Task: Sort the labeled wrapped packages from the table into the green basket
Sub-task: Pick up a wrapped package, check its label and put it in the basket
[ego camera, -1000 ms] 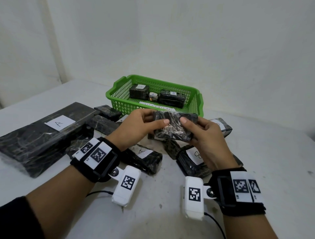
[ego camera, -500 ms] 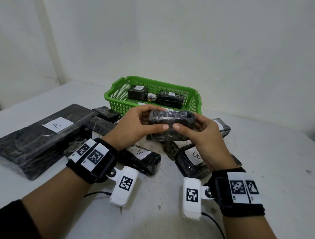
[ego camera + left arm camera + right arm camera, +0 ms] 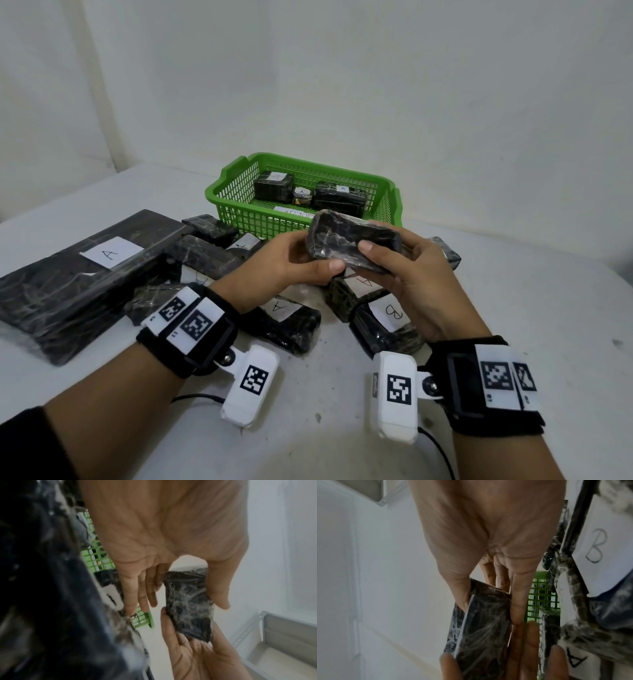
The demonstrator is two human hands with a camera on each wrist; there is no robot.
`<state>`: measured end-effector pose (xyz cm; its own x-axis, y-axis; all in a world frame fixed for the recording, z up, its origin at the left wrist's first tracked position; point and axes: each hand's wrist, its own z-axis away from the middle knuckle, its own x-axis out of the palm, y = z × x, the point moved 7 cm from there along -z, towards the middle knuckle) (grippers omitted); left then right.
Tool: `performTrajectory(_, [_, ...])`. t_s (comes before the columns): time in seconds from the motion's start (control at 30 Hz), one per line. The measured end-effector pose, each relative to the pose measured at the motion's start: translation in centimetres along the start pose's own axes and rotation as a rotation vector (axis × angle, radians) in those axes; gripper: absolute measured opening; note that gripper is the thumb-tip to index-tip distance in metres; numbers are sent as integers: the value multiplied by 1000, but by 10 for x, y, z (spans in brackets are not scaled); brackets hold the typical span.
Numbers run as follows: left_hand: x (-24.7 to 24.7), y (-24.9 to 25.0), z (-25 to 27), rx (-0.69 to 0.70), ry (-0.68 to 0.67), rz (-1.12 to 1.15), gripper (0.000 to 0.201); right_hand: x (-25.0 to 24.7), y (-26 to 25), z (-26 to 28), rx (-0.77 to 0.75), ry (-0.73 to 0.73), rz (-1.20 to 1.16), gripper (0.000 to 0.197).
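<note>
Both hands hold one small black wrapped package point(image 3: 349, 243) in the air just in front of the green basket point(image 3: 239, 195). My left hand point(image 3: 291, 263) grips its left end, thumb on the near side. My right hand point(image 3: 407, 270) pinches its right end, thumb on top. No label shows on the package faces turned to me. The package point(image 3: 188, 601) appears between thumb and fingers in the left wrist view, and the package point(image 3: 481, 622) again in the right wrist view. Three labelled packages lie inside the basket; two show an A.
Several black wrapped packages lie on the white table point(image 3: 513, 308): a big flat one labelled A point(image 3: 85, 270) at left, a smaller A package point(image 3: 284, 318) under my left wrist, a B package point(image 3: 387, 325) under my right hand. A wall stands behind the basket.
The held package has been turned over in both hands and raised a little toward the basket; a smooth dark face now points at me.
</note>
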<state>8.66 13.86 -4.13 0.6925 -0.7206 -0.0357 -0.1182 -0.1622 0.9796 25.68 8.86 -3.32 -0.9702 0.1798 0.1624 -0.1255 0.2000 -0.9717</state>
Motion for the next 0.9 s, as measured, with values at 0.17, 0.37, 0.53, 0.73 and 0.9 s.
performTrajectory(0.17, [-7, -3, -4, 17, 183, -10, 32, -7, 0, -1, -35, 13, 100, 67])
performTrajectory(0.37, [-15, -1, -4, -10, 210, -72, 26, 0, 3, -1, -68, 46, 177, 58])
performTrajectory(0.53, [-23, 4, -2, 60, 288, -70, 30, 3, 2, 1, -52, 34, 197, 45])
performTrajectory(0.73, [-26, 6, -3, 69, 234, 10, 57, -1, -4, 1, -91, 50, 215, 49])
performTrajectory(0.9, [-28, 16, 0, 194, 297, -36, 51, 3, 2, 0, -64, -11, 223, 72])
